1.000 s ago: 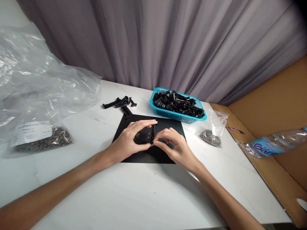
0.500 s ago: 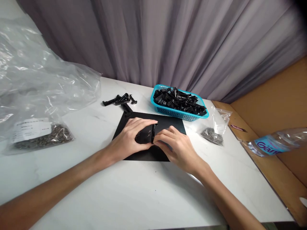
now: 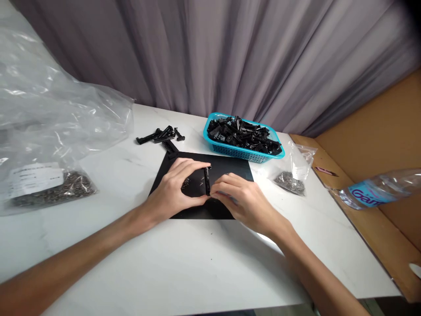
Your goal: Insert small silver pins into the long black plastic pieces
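Observation:
Between its thumb and fingertips, my left hand (image 3: 173, 188) holds a slim black plastic part (image 3: 207, 180) by its two ends, so that it stands lengthwise over the black mat (image 3: 197, 213). My right hand (image 3: 247, 198) is closed in a pinch at the near end of that part. Whatever lies between the right fingertips is hidden or too small to name. Tiny metal pieces (image 3: 186, 182) are scattered on the mat beside the left fingers.
Behind the mat stands a blue basket (image 3: 245, 152) heaped with black plastic parts. Several more parts (image 3: 162, 135) lie at the back left. Clear bags of small metal pieces rest left (image 3: 75, 184) and right (image 3: 289, 182). A bottle (image 3: 368, 193) lies on cardboard at right.
The view has shifted slightly. The far end of the black plastic part now leans a little to the left, and the right fingertips sit slightly more apart from its upper side.

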`<state>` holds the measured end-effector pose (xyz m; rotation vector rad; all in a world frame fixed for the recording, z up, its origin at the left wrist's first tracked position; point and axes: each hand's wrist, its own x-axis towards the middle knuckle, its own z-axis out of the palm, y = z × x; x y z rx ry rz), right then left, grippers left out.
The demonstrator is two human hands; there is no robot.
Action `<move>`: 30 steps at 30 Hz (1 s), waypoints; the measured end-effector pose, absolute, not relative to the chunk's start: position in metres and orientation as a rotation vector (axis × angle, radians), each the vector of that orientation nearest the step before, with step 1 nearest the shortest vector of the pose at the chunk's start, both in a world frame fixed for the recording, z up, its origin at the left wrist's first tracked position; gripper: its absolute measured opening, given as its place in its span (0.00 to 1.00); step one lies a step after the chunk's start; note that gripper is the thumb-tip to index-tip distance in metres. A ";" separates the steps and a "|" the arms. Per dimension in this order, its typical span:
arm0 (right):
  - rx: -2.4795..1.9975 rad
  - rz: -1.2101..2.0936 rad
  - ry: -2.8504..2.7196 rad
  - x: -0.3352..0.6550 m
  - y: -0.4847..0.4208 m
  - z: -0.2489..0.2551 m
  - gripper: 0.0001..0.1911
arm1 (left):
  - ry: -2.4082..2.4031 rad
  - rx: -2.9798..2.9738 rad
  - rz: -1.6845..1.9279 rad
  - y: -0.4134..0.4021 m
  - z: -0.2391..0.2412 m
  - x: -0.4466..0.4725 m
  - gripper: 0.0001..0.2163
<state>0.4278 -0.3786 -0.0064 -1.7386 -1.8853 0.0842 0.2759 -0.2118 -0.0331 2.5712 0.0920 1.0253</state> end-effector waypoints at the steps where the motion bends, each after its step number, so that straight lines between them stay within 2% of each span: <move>1: -1.739 0.127 -1.876 0.429 -0.378 -0.006 0.09 | 0.079 2.583 1.022 -0.213 -0.034 0.276 0.27; 9: -1.712 0.448 -1.553 0.435 -0.373 -0.011 0.03 | -0.038 2.631 1.087 -0.216 -0.032 0.276 0.25; 16: -1.716 0.462 -1.437 0.430 -0.369 -0.016 0.04 | 0.023 2.617 1.076 -0.210 -0.034 0.276 0.27; 25: -1.682 0.473 -1.341 0.453 -0.386 0.000 0.19 | 0.136 2.478 0.913 -0.211 -0.031 0.274 0.29; 30: -1.777 0.377 -1.371 0.455 -0.388 -0.011 0.19 | 0.152 2.453 0.925 -0.209 -0.032 0.273 0.29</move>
